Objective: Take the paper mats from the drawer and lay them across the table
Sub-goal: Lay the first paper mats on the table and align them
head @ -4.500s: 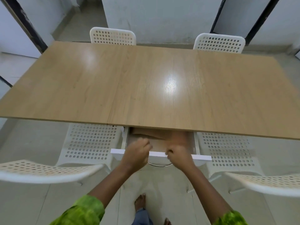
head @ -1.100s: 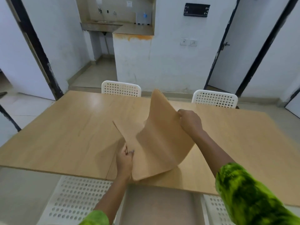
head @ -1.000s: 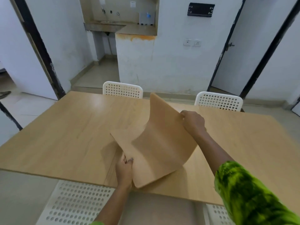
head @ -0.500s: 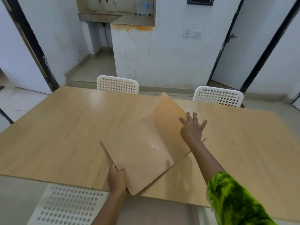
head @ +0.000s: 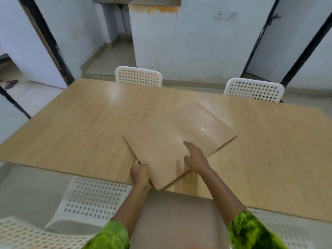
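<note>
I see the paper mats (head: 176,141) lying as a stack on the table (head: 75,126), turned at an angle, the near corner reaching the table's near edge. Left hand (head: 139,174) is curled tight on the stack's near-left edge, thumb on top. Right hand (head: 195,159) rests on the top mat, fingers (head: 186,145) extended, gripping nothing. 2 white perforated chairs (head: 138,76) stand at the far side. Green sleeves (head: 251,232) show at bottom of frame.
</note>
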Demonstrator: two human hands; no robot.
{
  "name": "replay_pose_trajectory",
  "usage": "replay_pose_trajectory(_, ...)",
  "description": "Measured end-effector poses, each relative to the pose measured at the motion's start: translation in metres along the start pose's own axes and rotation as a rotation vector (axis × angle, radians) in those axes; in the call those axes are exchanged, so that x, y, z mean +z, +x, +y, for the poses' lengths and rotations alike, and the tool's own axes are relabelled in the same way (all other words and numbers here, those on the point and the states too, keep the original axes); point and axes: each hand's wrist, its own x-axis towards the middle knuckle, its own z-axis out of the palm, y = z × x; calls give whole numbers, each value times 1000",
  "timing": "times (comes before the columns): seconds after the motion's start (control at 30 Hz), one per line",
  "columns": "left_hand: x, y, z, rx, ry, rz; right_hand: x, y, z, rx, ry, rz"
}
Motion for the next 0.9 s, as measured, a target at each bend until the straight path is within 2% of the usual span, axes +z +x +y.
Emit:
replay_pose_trajectory(0.1, 17, 0, 11, -29, -101, -67, 10, -7, 3, -38, 12, -47)
replay_pose_trajectory(0.23, 12, -2, 14, -168, -284, -144, 37, -29, -9, -99, -168, -102)
replay_pose_trajectory(0.47, -6, -10, 24, -362, -471, -329, 68, -49, -28, -130, -389, -26)
replay_pose_trajectory(0.6, -9, -6, 23, -399, -534, -365, 62, -41, -25, -154, -303, -74)
replay_pose_trajectory(0.73, -11, -5, 22, -400, -571, -391, 42, -36, -22, -82, -46, -139)
replay_pose_trajectory(0.9, -11, -8, 16, -380, -556, -405, 47, -33, -21, 5, 56, -86)
